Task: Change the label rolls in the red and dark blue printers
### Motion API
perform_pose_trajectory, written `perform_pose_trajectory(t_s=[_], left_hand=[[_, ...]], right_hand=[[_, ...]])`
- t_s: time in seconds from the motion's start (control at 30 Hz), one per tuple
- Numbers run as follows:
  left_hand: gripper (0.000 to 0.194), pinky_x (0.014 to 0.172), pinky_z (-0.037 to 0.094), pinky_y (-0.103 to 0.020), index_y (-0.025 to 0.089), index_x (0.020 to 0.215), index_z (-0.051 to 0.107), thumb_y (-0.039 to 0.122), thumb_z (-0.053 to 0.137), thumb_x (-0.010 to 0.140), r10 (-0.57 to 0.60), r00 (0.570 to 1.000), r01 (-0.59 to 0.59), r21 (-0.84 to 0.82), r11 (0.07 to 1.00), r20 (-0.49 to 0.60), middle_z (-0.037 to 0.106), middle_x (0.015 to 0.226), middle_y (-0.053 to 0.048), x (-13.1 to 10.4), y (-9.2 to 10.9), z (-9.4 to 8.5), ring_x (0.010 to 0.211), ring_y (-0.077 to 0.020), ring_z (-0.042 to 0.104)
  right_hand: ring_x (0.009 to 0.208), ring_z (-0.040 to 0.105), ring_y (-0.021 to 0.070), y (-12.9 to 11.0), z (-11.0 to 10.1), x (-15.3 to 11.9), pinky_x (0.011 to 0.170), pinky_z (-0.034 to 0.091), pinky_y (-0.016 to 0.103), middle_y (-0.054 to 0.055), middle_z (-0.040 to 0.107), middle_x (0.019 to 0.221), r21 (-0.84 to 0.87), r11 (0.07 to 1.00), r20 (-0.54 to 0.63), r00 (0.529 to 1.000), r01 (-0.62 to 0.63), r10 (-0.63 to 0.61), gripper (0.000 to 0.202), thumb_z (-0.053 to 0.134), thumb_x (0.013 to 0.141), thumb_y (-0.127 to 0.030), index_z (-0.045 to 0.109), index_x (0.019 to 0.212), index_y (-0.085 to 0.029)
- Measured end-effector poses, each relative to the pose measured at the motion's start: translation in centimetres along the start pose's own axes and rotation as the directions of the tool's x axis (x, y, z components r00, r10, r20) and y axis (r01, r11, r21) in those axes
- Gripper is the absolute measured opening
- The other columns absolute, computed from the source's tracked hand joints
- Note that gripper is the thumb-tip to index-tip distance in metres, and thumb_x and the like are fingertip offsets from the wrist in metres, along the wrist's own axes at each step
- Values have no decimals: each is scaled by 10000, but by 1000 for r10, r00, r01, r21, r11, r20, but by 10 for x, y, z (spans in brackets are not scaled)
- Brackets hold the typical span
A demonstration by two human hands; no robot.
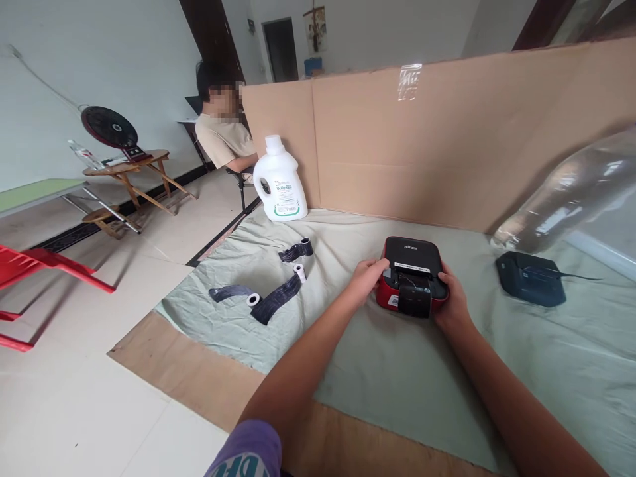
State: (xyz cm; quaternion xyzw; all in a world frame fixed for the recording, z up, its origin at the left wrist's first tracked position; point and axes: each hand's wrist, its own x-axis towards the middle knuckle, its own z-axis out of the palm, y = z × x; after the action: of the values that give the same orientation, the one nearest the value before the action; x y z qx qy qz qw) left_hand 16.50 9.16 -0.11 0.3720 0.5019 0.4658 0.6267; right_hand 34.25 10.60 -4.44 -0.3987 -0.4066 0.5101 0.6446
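Note:
A red and black boxy device, which looks like a small label printer, is between my two hands over the green cloth. My left hand grips its left side, with the thumb near the front left corner. On the opposite side my right hand has its fingers wrapped round the edge. A glossy black strip covers the middle of the front face. To the left lie several partly unrolled dark strips, among them a wide one, a curled one and a narrower one near white cores.
A white jug stands before the cardboard partition. At right lie a dark device with a cable and a clear plastic wrap. A seated person, a fan and a red chair are at left.

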Motion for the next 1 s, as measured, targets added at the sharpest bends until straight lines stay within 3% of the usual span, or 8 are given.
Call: perform_pose_trajectory(t_s=[0.2, 0.37, 0.5, 0.63, 0.73, 0.8, 0.9, 1.0], left_hand=[[338, 447, 172, -241, 198, 623, 434, 433, 607, 794, -23, 999, 23, 14, 1000, 27, 389, 534, 49, -1, 6, -4, 420, -67, 291], [323, 473, 252, -230, 197, 611, 439, 394, 622, 789, 45, 998, -46, 30, 998, 34, 401, 535, 42, 5, -5, -4, 476, -84, 349], [316, 564, 375, -242, 192, 609, 487, 400, 588, 824, 166, 984, -155, 153, 976, -67, 468, 550, 24, 9, -15, 0, 572, -123, 471], [178, 722, 455, -277, 187, 723, 589, 345, 605, 803, 297, 937, -215, 364, 906, -184, 623, 713, -9, 10, -17, 0, 735, -164, 581], [252, 857, 482, -314, 198, 987, 677, 366, 623, 807, 303, 940, -233, 352, 907, -156, 722, 999, -53, 10, -16, 0, 919, -202, 641], [325, 910, 487, -328, 212, 1093, 692, 390, 596, 839, 259, 963, -228, 285, 931, -76, 731, 1090, -58, 10, -17, 1, 996, -219, 652], [303, 915, 501, -333, 223, 1072, 721, 370, 590, 842, 201, 979, -193, 186, 964, -24, 752, 1024, -38, 10, -18, 2, 1000, -230, 662], [251, 879, 517, -335, 229, 1001, 737, 339, 609, 816, 179, 983, -175, 88, 981, -38, 754, 907, -28, 8, -11, -4, 935, -233, 676]], right_hand=[[1217, 621, 275, 1, 5, -5, 986, 545, 448, 22, 724, 1158, 99, 994, -6, 999, -43, 44, 369, 561, 842, -511, 689, 1094, -273], [1176, 634, 250, -1, -4, 6, 981, 551, 424, 6, 685, 1262, 73, 994, -55, 995, -82, 86, 482, 594, 690, -307, 678, 1164, -287], [1176, 630, 246, 4, -4, 8, 1026, 517, 439, 1, 694, 1252, 56, 997, -99, 993, -60, 65, 556, 568, 650, -287, 674, 1195, -274], [1211, 618, 283, 7, -3, -9, 1126, 416, 523, 14, 718, 1184, -21, 1000, -165, 986, 11, -14, 472, 615, 730, -414, 682, 1168, -251], [1320, 544, 309, 4, -16, -25, 1153, 392, 528, 27, 683, 1270, -147, 989, -28, 999, 34, -38, 440, 546, 834, -541, 686, 1169, -292], [1390, 469, 329, 1, -29, -33, 1180, 360, 535, 4, 624, 1372, -346, 933, 111, 992, 93, -58, 504, 609, 795, -564, 649, 1240, -330], [1349, 494, 386, -2, -39, -39, 1189, 326, 588, -11, 595, 1404, -646, 729, 210, 971, 227, -116, 769, 790, 633, -525, 563, 1354, -382], [1138, 633, 400, -7, -26, -41, 1081, 438, 620, 30, 687, 1236, -705, 642, 239, 953, 300, -183, 865, 793, 627, -572, 503, 1425, -407]])
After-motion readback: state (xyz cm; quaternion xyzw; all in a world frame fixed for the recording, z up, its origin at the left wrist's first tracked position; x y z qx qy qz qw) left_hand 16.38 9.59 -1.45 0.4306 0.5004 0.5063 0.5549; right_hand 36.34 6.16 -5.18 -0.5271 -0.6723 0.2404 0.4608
